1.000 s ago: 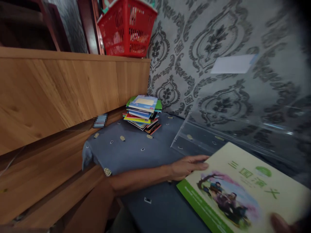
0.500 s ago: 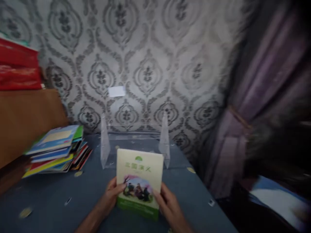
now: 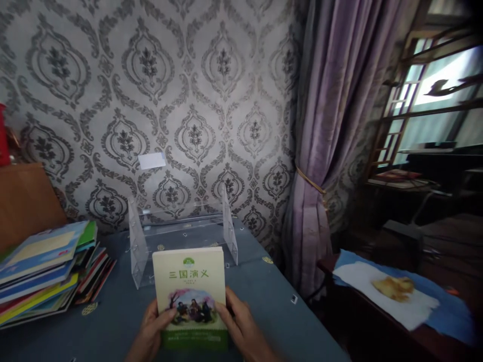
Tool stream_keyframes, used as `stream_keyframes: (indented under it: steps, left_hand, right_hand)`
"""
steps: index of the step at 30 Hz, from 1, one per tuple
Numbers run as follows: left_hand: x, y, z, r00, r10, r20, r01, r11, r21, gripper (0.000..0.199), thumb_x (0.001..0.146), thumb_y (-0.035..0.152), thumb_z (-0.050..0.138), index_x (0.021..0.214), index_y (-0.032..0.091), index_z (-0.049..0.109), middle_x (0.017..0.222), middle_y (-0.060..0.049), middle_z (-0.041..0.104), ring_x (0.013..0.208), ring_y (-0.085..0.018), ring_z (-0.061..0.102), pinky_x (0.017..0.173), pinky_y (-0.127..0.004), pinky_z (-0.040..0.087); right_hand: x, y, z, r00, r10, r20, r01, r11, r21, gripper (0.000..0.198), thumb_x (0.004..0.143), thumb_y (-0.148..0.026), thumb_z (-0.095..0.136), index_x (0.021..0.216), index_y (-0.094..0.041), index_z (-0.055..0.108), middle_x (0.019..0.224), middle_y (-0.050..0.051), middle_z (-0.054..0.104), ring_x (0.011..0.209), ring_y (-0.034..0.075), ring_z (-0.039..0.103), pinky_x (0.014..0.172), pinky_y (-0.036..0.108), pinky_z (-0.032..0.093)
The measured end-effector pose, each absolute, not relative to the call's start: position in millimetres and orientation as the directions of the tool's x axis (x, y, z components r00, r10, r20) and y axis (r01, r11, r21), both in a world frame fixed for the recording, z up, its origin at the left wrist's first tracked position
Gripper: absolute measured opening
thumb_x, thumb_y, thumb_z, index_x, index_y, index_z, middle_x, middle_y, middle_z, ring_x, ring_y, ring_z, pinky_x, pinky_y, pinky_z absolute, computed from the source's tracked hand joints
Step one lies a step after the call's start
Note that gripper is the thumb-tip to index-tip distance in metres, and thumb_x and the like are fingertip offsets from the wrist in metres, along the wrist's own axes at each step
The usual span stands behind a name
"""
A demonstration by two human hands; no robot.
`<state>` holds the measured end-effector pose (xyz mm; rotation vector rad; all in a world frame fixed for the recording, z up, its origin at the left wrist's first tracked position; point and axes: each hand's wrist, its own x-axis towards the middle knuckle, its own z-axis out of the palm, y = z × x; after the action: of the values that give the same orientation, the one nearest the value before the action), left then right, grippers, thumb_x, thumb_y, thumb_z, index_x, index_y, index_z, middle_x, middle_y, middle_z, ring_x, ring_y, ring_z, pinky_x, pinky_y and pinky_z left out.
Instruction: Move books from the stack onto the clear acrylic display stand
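A cream book (image 3: 190,291) with a green bottom band and a picture of seated figures faces me, held upright and slightly tilted above the table. My left hand (image 3: 151,327) grips its left edge, thumb on the cover. On the right edge my right hand (image 3: 241,322) holds it the same way; the fingers behind the book are hidden. Just beyond the book stands a clear plastic rack (image 3: 138,246) with two upright side panels, partly covered by the book.
A pile of books (image 3: 41,271) lies at the left of the blue-grey tablecloth (image 3: 271,311), beside a brown box (image 3: 30,201). Right of the table hangs a tied purple curtain (image 3: 317,151). Further right, a white cloth (image 3: 377,291) lies over blue material.
The view has swung to the right, so more of the curtain, window and cloth shows. Both hands still hold the book, now lower and further left in view.
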<state>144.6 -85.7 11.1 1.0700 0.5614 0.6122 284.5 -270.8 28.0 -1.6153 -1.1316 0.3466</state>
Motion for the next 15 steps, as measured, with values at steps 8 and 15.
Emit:
stream_keyframes:
  steps: [8,15]
  left_hand:
    - [134.0,-80.4,37.4,0.819,0.568,0.08,-0.061,-0.053,0.997,0.058,0.067,0.053,0.08,0.112,0.016,0.072,0.111,-0.011,0.076,0.111,-0.034,0.067,0.094,-0.04,0.055]
    - [125.5,-58.7,66.4,0.916,0.343,0.208,0.009,-0.535,0.845,0.046,0.087,0.05,0.061,0.121,0.02,0.068,0.12,-0.011,0.07,0.107,-0.029,0.065,0.093,-0.039,0.054]
  right_hand:
    - [287.9,-268.5,30.6,0.5,0.785,0.367,0.43,0.143,-0.892,0.046,0.101,-0.053,0.043,0.133,-0.022,0.053,0.118,0.012,0.069,0.111,0.027,0.063,0.093,0.039,0.05]
    - [305.6,-258.1,40.0,0.416,0.797,0.438,0.405,0.268,-0.874,0.035,0.1,-0.047,0.049,0.121,-0.021,0.056,0.108,0.009,0.07,0.096,0.023,0.067,0.081,0.034,0.053]
